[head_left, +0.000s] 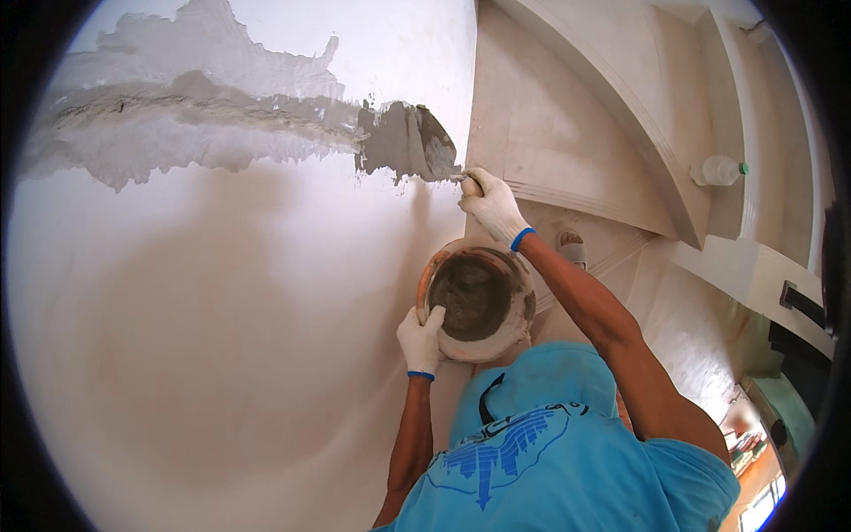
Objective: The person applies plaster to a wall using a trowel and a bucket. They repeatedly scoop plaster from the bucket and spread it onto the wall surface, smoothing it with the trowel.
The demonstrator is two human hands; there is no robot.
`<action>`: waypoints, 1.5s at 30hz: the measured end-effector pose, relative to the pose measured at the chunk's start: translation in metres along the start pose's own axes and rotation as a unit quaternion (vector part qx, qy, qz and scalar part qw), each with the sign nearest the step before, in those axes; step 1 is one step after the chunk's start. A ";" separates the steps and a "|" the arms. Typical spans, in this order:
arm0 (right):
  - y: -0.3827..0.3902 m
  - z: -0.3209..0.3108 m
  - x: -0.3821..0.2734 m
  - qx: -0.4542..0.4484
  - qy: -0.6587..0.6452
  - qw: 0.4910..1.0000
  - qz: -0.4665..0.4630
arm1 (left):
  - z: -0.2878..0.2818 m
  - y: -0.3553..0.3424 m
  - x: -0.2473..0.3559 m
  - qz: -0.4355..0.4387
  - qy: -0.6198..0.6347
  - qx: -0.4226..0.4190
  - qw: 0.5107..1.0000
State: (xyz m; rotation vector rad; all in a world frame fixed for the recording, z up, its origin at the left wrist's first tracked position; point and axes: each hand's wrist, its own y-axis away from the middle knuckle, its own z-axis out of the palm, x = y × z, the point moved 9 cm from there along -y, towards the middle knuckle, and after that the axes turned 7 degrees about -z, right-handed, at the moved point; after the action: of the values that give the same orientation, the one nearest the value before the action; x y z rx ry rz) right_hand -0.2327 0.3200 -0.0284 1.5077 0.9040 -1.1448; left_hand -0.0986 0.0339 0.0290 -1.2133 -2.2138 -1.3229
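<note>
My right hand (pixel 491 209), in a white knit glove with a blue cuff, is closed round the handle of a trowel (pixel 437 146). Its grey-smeared blade lies against a dark patch of wet mortar (pixel 387 140) on the white wall, near the corner. Lower down, my left hand (pixel 420 340), gloved the same way, grips the rim of a round basin (pixel 516 321), thumb over the edge and fingers hidden beneath. Grey wet mortar (pixel 472 294) covers the basin's inside. The basin is held up close to the wall, in front of my blue shirt.
A rough, lighter grey band of plaster (pixel 204 111) runs left from the wet patch along the wall (pixel 222 293). Stair steps (pixel 567 115) are on the right, with a clear plastic bottle (pixel 718 170) on one. My sandalled foot (pixel 572 246) shows beyond the basin.
</note>
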 end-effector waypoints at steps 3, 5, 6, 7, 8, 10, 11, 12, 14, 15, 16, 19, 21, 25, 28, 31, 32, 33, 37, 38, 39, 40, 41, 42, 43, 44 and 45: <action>-0.011 0.006 0.004 0.027 0.050 0.998 -0.030 | -0.002 -0.002 0.001 0.003 0.003 -0.006 1.000; -0.016 0.009 0.007 0.038 0.078 0.996 -0.038 | -0.004 -0.003 -0.001 -0.004 0.000 -0.009 1.000; -0.018 0.011 0.008 0.042 0.091 0.994 -0.044 | -0.005 -0.004 -0.001 -0.007 -0.002 -0.010 1.000; -0.019 0.012 0.008 0.046 0.105 0.992 -0.050 | -0.006 -0.004 0.000 -0.003 0.002 -0.008 1.000; -0.019 0.013 0.008 0.047 0.112 0.991 -0.052 | -0.007 -0.003 0.002 0.002 0.006 -0.006 1.000; -0.020 0.017 0.007 0.050 0.125 0.989 -0.057 | -0.010 -0.006 0.000 0.005 0.006 -0.006 1.000; -0.022 0.018 0.006 0.056 0.132 0.988 -0.058 | -0.011 -0.008 -0.005 0.003 0.003 -0.009 1.000; -0.023 0.019 0.005 0.061 0.138 0.987 -0.058 | -0.012 -0.010 -0.008 0.002 -0.001 -0.011 1.000; -0.025 0.020 0.004 0.074 0.149 0.984 -0.058 | -0.013 -0.011 -0.008 0.006 -0.002 -0.012 1.000; -0.026 0.021 0.004 0.081 0.153 0.983 -0.057 | -0.013 -0.012 -0.008 0.008 -0.003 -0.012 1.000; -0.026 0.022 0.002 0.086 0.157 0.982 -0.056 | -0.014 -0.012 -0.010 0.004 -0.004 -0.012 1.000; -0.026 0.027 -0.006 0.091 0.179 0.978 -0.057 | -0.015 -0.013 -0.018 -0.006 -0.007 -0.013 1.000; -0.022 0.033 -0.016 0.102 0.200 0.971 -0.081 | -0.016 -0.016 -0.025 -0.010 -0.012 -0.015 1.000; -0.011 0.052 -0.039 0.128 0.242 0.953 -0.127 | -0.016 -0.017 -0.023 -0.015 -0.022 -0.025 0.999; 0.001 0.065 -0.050 0.101 0.261 0.952 -0.120 | -0.014 -0.016 -0.020 -0.017 -0.029 -0.030 0.999; 0.016 0.067 -0.056 0.068 0.242 0.961 -0.114 | -0.014 -0.015 -0.019 -0.016 -0.028 -0.029 0.999; 0.024 0.064 -0.060 0.060 0.225 0.965 -0.117 | -0.014 -0.016 -0.019 -0.012 -0.030 -0.028 0.999; 0.029 0.062 -0.060 0.052 0.208 0.969 -0.120 | -0.014 -0.016 -0.020 -0.008 -0.032 -0.026 0.999; 0.027 0.048 -0.041 0.107 0.136 0.978 -0.116 | -0.012 -0.018 -0.024 -0.008 -0.018 -0.031 0.999; 0.019 0.044 -0.035 0.109 0.135 0.980 -0.099 | -0.012 -0.018 -0.024 -0.003 -0.021 -0.029 0.999; 0.010 0.042 -0.029 0.110 0.133 0.982 -0.081 | -0.013 -0.018 -0.024 0.002 -0.024 -0.027 0.999; 0.001 0.040 -0.024 0.111 0.130 0.984 -0.052 | -0.013 -0.018 -0.024 -0.003 -0.032 -0.025 0.999; -0.006 0.039 -0.023 0.104 0.130 0.985 -0.051 | -0.014 -0.016 -0.023 -0.008 -0.040 -0.023 0.999; -0.013 0.038 -0.022 0.098 0.129 0.985 -0.050 | -0.014 -0.016 -0.023 -0.013 -0.049 -0.022 0.998; -0.019 0.038 -0.021 0.092 0.129 0.986 -0.049 | -0.014 -0.015 -0.025 -0.009 -0.032 -0.020 0.999; -0.025 0.039 -0.021 0.092 0.131 0.985 -0.061 | -0.013 -0.015 -0.028 -0.004 -0.016 -0.019 1.000; -0.030 0.041 -0.020 0.093 0.132 0.984 -0.072 | -0.013 -0.016 -0.029 0.000 0.000 -0.019 1.000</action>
State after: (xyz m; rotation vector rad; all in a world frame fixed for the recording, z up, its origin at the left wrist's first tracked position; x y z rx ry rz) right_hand -0.2751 0.2868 -0.0192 1.8011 1.1253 -1.1757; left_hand -0.0960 0.0045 0.0092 -1.2273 -2.1982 -1.3697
